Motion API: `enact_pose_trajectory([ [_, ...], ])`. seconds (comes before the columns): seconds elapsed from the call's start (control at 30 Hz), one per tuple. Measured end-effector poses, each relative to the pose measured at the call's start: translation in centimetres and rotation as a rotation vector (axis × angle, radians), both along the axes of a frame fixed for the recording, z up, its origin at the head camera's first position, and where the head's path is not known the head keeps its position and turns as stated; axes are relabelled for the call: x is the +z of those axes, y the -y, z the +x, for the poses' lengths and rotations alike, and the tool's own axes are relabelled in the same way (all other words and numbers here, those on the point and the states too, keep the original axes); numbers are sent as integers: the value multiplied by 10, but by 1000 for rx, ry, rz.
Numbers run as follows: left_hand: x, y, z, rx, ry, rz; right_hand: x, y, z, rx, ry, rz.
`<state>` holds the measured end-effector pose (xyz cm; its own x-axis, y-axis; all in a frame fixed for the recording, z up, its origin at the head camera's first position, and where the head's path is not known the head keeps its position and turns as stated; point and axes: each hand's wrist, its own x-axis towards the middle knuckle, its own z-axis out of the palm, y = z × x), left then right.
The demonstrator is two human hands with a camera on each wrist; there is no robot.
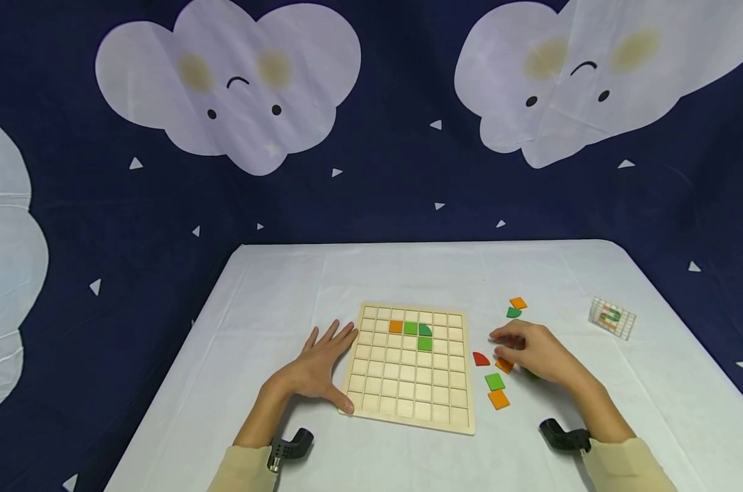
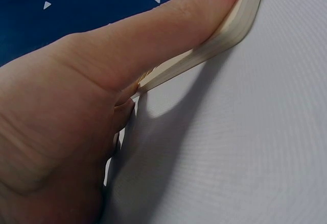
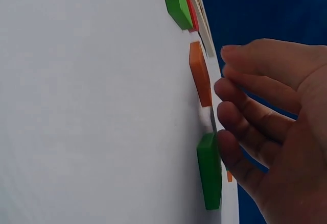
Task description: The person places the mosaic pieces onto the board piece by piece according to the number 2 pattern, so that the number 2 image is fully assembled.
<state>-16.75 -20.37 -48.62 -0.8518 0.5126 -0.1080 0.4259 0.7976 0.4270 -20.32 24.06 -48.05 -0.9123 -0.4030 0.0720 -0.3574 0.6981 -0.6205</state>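
A pale wooden grid board (image 1: 408, 389) lies on the table; an orange square tile (image 1: 396, 326), two green square tiles and a dark green quarter-circle tile (image 1: 425, 330) sit in its upper cells. At the board's left edge my left hand (image 1: 316, 365) has its fingers spread, the thumb touching the near left corner. Over the loose tiles to the right hovers my right hand (image 1: 540, 352), fingers loosely bent, no tile visible in them. Nearest it are an orange tile (image 3: 200, 73) and a green tile (image 3: 209, 173), partly hidden by the hand in the head view.
A red quarter-circle tile (image 1: 481, 359), a green square tile (image 1: 495, 381) and an orange square tile (image 1: 499, 399) lie right of the board. Farther back are another orange tile (image 1: 518, 303) and a green quarter-circle (image 1: 514, 312). A small pattern card (image 1: 613, 318) stands at far right.
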Motion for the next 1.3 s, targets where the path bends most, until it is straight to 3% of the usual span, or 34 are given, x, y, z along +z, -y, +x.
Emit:
enact_pose_trajectory([
  [0.3,0,0,0,-2,2,6,-1,-9,-8,-43,-23,-14],
  [0.63,-1,0,0,-1,3,0,0,-17,-19,-205,-130,-27],
  [1.07,0,-1,1,11,9,-5,0,-26,-33,-284,-68,2],
  [1.3,1,0,0,6,16,-11,-2,-28,-41,-284,-92,27],
])
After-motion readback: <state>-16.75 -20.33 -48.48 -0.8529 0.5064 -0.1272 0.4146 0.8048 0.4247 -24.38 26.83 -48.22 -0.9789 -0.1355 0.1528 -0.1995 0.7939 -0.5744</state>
